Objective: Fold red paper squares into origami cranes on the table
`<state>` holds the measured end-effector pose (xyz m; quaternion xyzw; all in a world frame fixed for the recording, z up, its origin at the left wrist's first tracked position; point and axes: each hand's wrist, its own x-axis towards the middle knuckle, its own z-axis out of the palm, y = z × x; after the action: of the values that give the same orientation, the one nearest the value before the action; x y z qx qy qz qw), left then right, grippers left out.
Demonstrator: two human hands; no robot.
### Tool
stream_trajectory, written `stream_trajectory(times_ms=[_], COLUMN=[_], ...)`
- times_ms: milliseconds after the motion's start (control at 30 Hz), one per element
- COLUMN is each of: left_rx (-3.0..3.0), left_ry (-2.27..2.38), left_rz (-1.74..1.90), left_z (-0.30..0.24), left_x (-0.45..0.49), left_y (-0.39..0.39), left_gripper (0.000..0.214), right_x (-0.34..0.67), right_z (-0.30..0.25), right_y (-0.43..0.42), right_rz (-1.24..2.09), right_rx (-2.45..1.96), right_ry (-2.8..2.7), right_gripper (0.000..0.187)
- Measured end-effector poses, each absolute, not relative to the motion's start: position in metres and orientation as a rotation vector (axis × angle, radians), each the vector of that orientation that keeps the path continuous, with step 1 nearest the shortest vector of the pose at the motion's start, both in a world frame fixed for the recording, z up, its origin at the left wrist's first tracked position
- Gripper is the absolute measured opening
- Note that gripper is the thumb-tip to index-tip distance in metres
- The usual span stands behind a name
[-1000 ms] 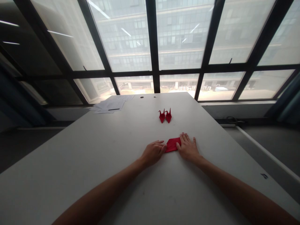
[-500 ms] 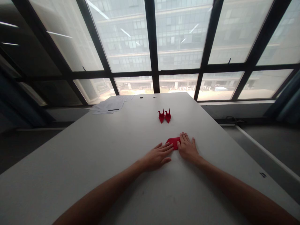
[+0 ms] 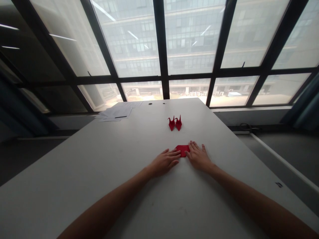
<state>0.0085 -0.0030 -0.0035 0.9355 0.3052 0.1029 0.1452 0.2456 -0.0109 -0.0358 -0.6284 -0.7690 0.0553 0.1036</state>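
Note:
A folded piece of red paper (image 3: 183, 151) lies flat on the white table (image 3: 124, 149), in front of me and a little right of centre. My left hand (image 3: 166, 161) rests with outstretched fingers on the paper's left end. On its right end lies my right hand (image 3: 198, 156), palm down with the fingers spread, covering that part of the sheet. Beyond the hands, two red paper cranes stand side by side, the left crane (image 3: 171, 124) almost touching the right crane (image 3: 178, 124).
At the far left of the table lie loose white papers (image 3: 112, 112) with a dark pen (image 3: 121, 117) on them. A small black mark (image 3: 279, 185) is near the right edge. Large windows with black frames (image 3: 163, 49) rise behind the table.
The red paper and both hands have shifted slightly to the left. My left hand has also moved a little away from me. The cranes stay where they were.

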Motion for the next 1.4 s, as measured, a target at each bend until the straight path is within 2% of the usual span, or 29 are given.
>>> stream_trajectory(times_ms=[200, 333, 500, 633, 833, 967, 1067, 1200, 1267, 1400], left_rx=[2.717, 2.738, 2.759, 2.782, 2.788, 2.696, 2.544, 2.518, 2.595, 2.693], left_ry=[0.832, 0.815, 0.827, 0.831, 0.949, 1.144, 1.312, 1.246, 1.114, 0.931], left_rz=[0.297, 0.337, 0.303, 0.233, 0.212, 0.427, 0.734, 0.929, 0.859, 0.586], left_z=[-0.005, -0.007, -0.011, -0.016, -0.016, -0.013, -0.013, -0.013, -0.014, -0.016], left_x=[0.007, 0.006, 0.007, 0.006, -0.013, -0.025, -0.026, -0.016, -0.009, 0.000], left_y=[-0.002, -0.002, 0.000, 0.002, 0.003, 0.015, 0.023, 0.019, 0.014, 0.008], left_gripper=[0.045, 0.047, 0.058, 0.060, 0.061, 0.048, 0.052, 0.034, 0.033, 0.043], right_x=[0.259, 0.258, 0.245, 0.241, 0.242, 0.242, 0.241, 0.242, 0.243, 0.244], right_z=[-0.042, -0.035, -0.030, -0.034, -0.032, -0.029, -0.029, -0.029, -0.029, -0.029], right_y=[0.000, -0.001, -0.011, -0.014, -0.015, -0.016, -0.015, -0.015, -0.015, -0.015], right_rz=[0.107, 0.039, 0.019, 0.153, 0.163, 0.202, 0.222, 0.255, 0.266, 0.275], right_rx=[-2.000, -1.693, -1.399, -1.475, -1.633, -1.658, -1.647, -1.595, -1.555, -1.486], right_ry=[-1.980, -1.983, -2.246, -2.427, -2.423, -2.417, -2.403, -2.401, -2.418, -2.446], right_gripper=[0.057, 0.058, 0.056, 0.053, 0.058, 0.059, 0.059, 0.059, 0.058, 0.059])
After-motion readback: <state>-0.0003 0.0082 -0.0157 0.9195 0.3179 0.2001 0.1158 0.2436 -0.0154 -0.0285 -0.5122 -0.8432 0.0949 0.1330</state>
